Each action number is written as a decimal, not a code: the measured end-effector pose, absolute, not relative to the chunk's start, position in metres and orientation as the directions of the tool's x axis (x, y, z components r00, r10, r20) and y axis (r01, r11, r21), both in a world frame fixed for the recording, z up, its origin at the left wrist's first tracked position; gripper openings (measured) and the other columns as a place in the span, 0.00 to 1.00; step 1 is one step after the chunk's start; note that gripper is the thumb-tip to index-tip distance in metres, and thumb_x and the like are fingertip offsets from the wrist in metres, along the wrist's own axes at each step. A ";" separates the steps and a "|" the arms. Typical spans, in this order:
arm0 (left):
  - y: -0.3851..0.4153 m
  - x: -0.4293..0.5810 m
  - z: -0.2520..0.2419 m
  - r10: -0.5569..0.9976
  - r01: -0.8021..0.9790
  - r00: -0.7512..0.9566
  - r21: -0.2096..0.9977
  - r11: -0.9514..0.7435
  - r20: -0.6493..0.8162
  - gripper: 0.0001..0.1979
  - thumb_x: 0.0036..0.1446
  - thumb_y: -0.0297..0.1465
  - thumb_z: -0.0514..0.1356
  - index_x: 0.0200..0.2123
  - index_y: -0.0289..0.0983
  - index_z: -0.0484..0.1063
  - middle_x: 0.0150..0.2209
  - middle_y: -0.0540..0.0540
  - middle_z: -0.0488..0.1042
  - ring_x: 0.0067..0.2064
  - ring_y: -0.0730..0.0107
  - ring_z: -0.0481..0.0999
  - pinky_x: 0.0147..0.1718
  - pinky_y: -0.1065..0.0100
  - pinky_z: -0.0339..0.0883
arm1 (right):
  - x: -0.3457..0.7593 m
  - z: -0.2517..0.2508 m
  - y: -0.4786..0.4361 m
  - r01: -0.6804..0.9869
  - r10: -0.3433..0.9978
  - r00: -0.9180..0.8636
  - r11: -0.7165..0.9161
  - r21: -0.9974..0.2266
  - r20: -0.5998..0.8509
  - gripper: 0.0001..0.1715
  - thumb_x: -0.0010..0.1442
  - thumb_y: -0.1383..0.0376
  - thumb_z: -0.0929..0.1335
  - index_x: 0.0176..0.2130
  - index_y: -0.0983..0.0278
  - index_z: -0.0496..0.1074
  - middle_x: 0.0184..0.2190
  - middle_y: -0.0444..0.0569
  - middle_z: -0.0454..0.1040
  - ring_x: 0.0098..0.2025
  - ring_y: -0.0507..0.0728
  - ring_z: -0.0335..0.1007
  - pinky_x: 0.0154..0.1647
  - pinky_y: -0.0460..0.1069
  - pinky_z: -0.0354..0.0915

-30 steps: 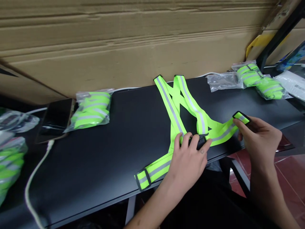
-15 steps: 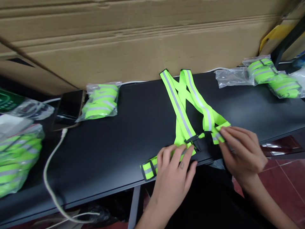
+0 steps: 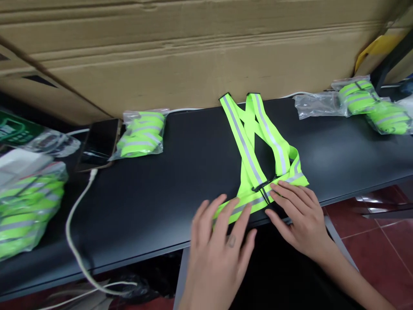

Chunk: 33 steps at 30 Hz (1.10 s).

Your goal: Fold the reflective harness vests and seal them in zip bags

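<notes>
A neon-green reflective strap harness point(image 3: 254, 142) with grey stripes and a black buckle lies on the black table point(image 3: 180, 172), its two long straps crossing toward the cardboard at the back. My left hand point(image 3: 219, 245) lies flat with fingers spread over the left end of the waist strap near the table's front edge. My right hand point(image 3: 298, 219) rests with fingers stretched out on the folded right end of the strap, just beside the buckle. Neither hand grips anything.
A bagged green harness point(image 3: 142, 133) and a phone point(image 3: 100, 144) with a white cable point(image 3: 75, 232) lie to the left. More bagged harnesses sit at far left point(image 3: 26, 206) and back right point(image 3: 371, 101). A cardboard wall point(image 3: 193, 51) stands behind the table.
Both strap ends have been folded inward over the waist strap. My hands moved from pinching the ends to lying flat on the folded strap. The camera shifted slightly left.
</notes>
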<state>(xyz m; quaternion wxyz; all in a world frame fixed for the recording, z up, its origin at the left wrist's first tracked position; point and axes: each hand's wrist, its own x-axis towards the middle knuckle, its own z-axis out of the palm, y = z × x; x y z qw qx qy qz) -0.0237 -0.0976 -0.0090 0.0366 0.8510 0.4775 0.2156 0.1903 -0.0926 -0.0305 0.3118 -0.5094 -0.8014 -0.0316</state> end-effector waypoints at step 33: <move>0.012 0.090 0.000 0.581 0.385 0.803 0.630 -0.674 0.132 0.13 0.66 0.31 0.58 0.50 0.33 0.75 0.44 0.42 0.71 0.43 0.65 0.77 0.45 0.63 0.74 | 0.188 -0.051 -0.102 0.773 0.726 -0.232 0.542 -0.331 0.647 0.24 0.64 0.59 0.66 0.52 0.73 0.74 0.46 0.61 0.80 0.50 0.67 0.76 0.55 0.61 0.72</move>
